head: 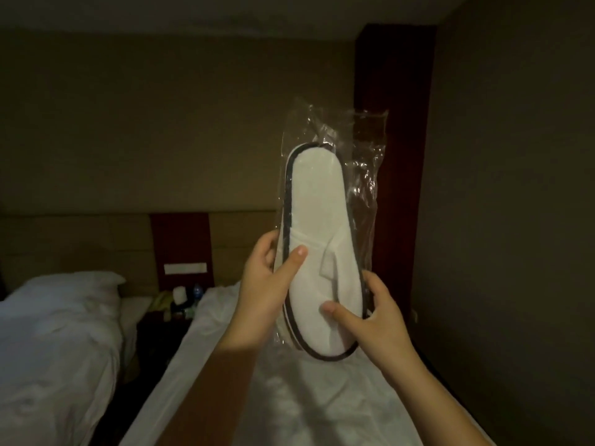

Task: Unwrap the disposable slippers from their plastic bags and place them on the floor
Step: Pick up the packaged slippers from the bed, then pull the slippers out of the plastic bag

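Observation:
White disposable slippers (pixel 317 201) with dark edging are held upright in the air, flat and stacked, inside a clear plastic bag (pixel 363 162). The bag's crinkled top stands above the slippers' heel end. My left hand (pixel 267 284) grips the left edge, thumb pressed on the front. My right hand (pixel 376 313) holds the lower right edge near the toe, thumb on the white upper. The slippers are wholly inside the bag as far as I can tell.
A white bed (pixel 289 397) lies directly below my hands. A second white bed with a pillow (pixel 58 317) is at the left. Between them stands a dark nightstand (pixel 167 320) with a bottle and small items. A dark wall is at the right.

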Available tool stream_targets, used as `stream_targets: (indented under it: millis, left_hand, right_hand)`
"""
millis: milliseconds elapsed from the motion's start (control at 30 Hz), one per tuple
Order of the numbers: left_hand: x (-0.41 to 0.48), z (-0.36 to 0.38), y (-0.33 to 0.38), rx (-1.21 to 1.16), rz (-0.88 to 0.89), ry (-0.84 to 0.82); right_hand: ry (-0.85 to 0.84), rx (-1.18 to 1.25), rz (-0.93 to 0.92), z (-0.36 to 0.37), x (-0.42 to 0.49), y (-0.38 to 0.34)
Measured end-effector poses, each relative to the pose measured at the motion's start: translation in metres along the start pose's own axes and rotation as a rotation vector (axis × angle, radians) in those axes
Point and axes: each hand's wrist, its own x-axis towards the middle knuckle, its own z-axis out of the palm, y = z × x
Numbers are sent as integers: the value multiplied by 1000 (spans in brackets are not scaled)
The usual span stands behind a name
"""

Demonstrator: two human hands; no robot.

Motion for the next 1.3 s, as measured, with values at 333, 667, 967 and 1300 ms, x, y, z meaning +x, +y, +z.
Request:
stream_targets:
  millis: [333,667,967,1300]
  left_hand:
    - [-3,-17,20,0,25,53]
    - [-9,-27,22,20,29,34]
    - [-19,-42,29,141,71,6]
    - [-23,-67,28,170,44,-61]
  right_hand:
    - [93,35,-162,-25,48,-71]
    - [187,-402,-749,-12,90,-194]
    - [-345,-764,-431,-5,103,-200]
    - [-388,-425,-254,-23,105,-177]
